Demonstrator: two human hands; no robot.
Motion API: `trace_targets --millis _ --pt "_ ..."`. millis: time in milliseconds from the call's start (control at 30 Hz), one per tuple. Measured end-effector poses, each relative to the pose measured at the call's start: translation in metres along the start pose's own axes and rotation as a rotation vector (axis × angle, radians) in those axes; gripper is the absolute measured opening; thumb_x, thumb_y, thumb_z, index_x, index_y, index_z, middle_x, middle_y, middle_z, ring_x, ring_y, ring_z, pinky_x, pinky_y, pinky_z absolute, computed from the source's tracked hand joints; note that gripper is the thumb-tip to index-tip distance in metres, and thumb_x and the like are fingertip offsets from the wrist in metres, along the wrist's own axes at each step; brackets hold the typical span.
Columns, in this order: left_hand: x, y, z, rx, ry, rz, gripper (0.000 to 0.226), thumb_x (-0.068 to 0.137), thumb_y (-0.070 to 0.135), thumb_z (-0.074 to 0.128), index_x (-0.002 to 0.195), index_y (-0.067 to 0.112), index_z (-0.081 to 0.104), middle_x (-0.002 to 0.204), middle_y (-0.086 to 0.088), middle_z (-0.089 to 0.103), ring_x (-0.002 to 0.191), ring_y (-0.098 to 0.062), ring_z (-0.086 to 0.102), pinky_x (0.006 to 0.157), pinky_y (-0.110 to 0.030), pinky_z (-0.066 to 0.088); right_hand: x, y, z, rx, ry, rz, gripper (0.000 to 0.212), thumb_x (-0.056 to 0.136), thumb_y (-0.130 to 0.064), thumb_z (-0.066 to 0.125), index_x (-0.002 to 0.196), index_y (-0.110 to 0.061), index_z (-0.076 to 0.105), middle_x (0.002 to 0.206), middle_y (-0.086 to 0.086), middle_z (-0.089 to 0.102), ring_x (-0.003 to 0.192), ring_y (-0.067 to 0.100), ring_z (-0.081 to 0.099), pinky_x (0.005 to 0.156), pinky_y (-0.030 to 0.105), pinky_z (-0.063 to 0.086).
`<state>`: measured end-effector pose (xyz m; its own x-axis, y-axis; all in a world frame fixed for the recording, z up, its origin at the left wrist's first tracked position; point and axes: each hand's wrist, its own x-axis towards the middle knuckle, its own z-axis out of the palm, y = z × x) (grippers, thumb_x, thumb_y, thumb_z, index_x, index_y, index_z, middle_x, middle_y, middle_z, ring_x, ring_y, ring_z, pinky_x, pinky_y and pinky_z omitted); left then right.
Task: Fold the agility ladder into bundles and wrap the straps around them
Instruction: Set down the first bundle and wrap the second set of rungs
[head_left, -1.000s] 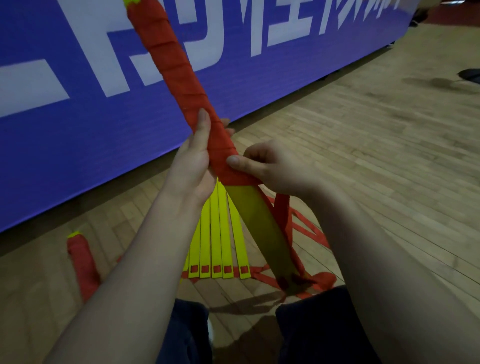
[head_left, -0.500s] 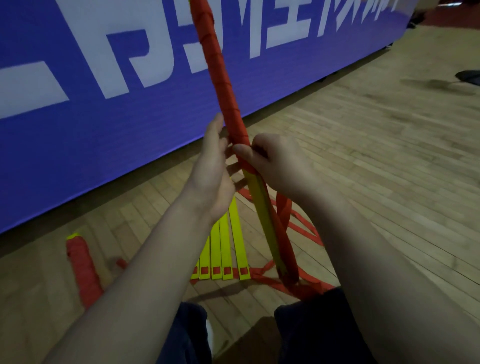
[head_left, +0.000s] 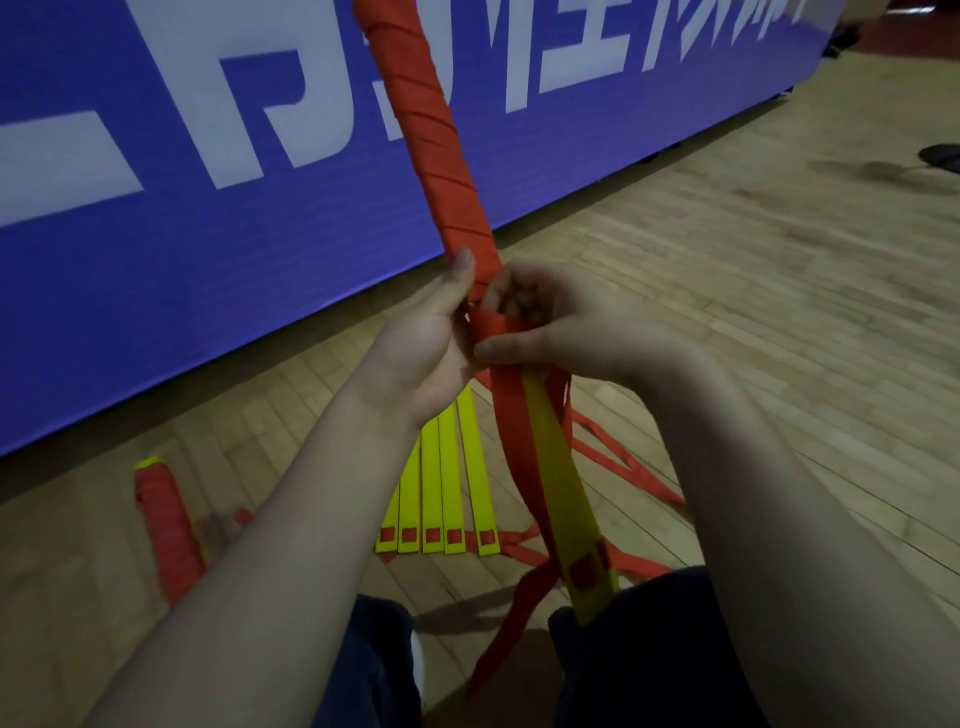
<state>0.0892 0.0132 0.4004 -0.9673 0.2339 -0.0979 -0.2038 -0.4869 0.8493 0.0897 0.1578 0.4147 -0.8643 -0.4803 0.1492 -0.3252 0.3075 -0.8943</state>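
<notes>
Held bundle (head_left: 441, 150) runs from frame centre up past the top edge, leaning left, with red webbing spiralled over most of it. The lower part is unwrapped: a bare rung (head_left: 563, 483) shows yellow down to the person's knee, lower centre.

Left hand (head_left: 421, 348) holds the bundle at the bottom of the wrap, thumb lying up along the red. Its fingers are behind the bundle, so the grip looks closed round it but the full curl is unseen. Right hand (head_left: 571, 322) has a closed grip, fingers curled, pinching the strap (head_left: 511, 415) where the next turn would start. The loose strap hangs beside the bare rung toward the floor (head_left: 727, 338).

Handling, judged:
- The rungs look like thin flat plastic, light and stiff lengthwise, and a stack would likely slide apart unless squeezed.
- The strap looks like soft, limp webbing that would go slack once tension drops.
- Best hold is the bundle right at the last turn and the strap close in, pulled taut.

About five loose rungs (head_left: 447, 483) lie flat side by side, lower centre, with red webbing tangled around them. A finished bundle (head_left: 166, 525) lies lower left. A blue banner (head_left: 208, 260) stands behind.

Hard to tell:
- The bundle's top is cut off by the frame.
- The rung count in the held stack is unclear.
- The strap's free end is lost in the dim tangle near the knees.
</notes>
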Motion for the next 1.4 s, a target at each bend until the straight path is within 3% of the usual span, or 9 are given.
trace_targets --millis 133,300,400,600,700,900,1100,1267,1400 --pt "0.004 0.005 -0.008 0.095 -0.013 0.043 0.048 0.101 0.039 0.039 0.129 0.003 0.053 0.127 -0.020 0.061 0.116 -0.035 0.059 0.097 -0.049 0.048 -0.002 -0.002 0.000 0.089 0.040 0.058 0.018 0.087 -0.011 0.072 0.084 -0.004 0.055 0.068 0.022 0.063 0.052 0.027 0.060 0.047 0.032 0.051" --pt "0.004 0.014 -0.016 0.171 0.015 0.120 0.035 0.103 0.035 0.038 0.110 0.008 0.059 0.102 -0.004 0.071 0.082 -0.020 0.071 0.072 -0.037 0.059 -0.008 -0.009 -0.007 0.077 -0.036 0.111 0.025 0.088 -0.018 0.069 0.064 -0.019 0.065 0.065 0.015 0.067 0.049 0.021 0.063 0.047 0.026 0.053" --pt "0.004 0.022 -0.021 0.157 0.029 0.138 0.037 0.103 0.035 0.037 0.116 0.007 0.058 0.098 -0.005 0.072 0.077 -0.018 0.071 0.064 -0.033 0.058 -0.007 -0.006 -0.009 0.113 -0.043 0.148 0.020 0.084 -0.011 0.072 0.082 -0.003 0.053 0.062 0.020 0.063 0.047 0.023 0.062 0.049 0.029 0.054" --pt "0.004 0.034 -0.034 0.139 0.074 0.122 0.041 0.104 0.038 0.036 0.121 0.007 0.058 0.093 -0.003 0.073 0.073 -0.017 0.070 0.063 -0.031 0.058 -0.008 -0.002 -0.013 0.113 -0.139 0.179 0.024 0.085 -0.004 0.069 0.103 0.003 0.056 0.072 0.018 0.065 0.063 0.032 0.060 0.059 0.035 0.054" --pt "0.005 0.032 -0.032 0.117 0.067 0.116 0.041 0.105 0.038 0.033 0.110 0.008 0.061 0.090 -0.003 0.074 0.071 -0.016 0.070 0.062 -0.030 0.058 -0.006 -0.003 -0.011 0.127 -0.085 0.151 0.008 0.090 -0.006 0.064 0.091 0.001 0.062 0.061 0.012 0.059 0.056 0.029 0.053 0.053 0.034 0.047" --pt "0.010 0.030 -0.030 0.078 0.114 0.160 0.050 0.106 0.037 0.027 0.115 -0.002 0.057 0.082 -0.008 0.072 0.074 -0.017 0.067 0.066 -0.031 0.059 -0.002 -0.001 -0.002 0.121 0.100 0.111 0.026 0.100 -0.018 0.052 0.075 -0.012 0.058 0.048 0.000 0.041 0.037 0.010 0.030 0.035 0.022 0.021" --pt "0.011 0.027 -0.029 0.018 0.124 0.126 0.052 0.106 0.039 0.025 0.091 0.006 0.062 0.074 -0.002 0.073 0.064 -0.012 0.067 0.061 -0.026 0.055 0.002 0.006 0.000 0.065 0.110 0.108 0.024 0.099 -0.023 0.055 0.078 -0.013 0.061 0.052 0.001 0.045 0.039 0.011 0.032 0.035 0.020 0.023" --pt "0.016 0.019 -0.028 -0.005 0.250 0.139 0.063 0.103 0.053 0.027 0.073 0.013 0.067 0.058 0.001 0.063 0.052 -0.010 0.059 0.052 -0.022 0.050 0.003 0.011 0.005 0.071 0.015 0.107 0.029 0.097 -0.022 0.057 0.094 0.006 0.062 0.055 0.003 0.056 0.037 0.003 0.041 0.038 0.014 0.030" --pt "0.017 0.014 -0.024 -0.198 0.230 0.120 0.046 0.101 0.051 0.037 0.076 0.016 0.052 0.050 0.003 0.046 0.041 -0.008 0.046 0.042 -0.020 0.043 0.002 0.005 0.016 0.228 -0.057 0.094 0.011 0.100 -0.010 0.051 0.094 -0.004 0.058 0.069 0.013 0.063 0.038 -0.001 0.049 0.039 0.007 0.031"
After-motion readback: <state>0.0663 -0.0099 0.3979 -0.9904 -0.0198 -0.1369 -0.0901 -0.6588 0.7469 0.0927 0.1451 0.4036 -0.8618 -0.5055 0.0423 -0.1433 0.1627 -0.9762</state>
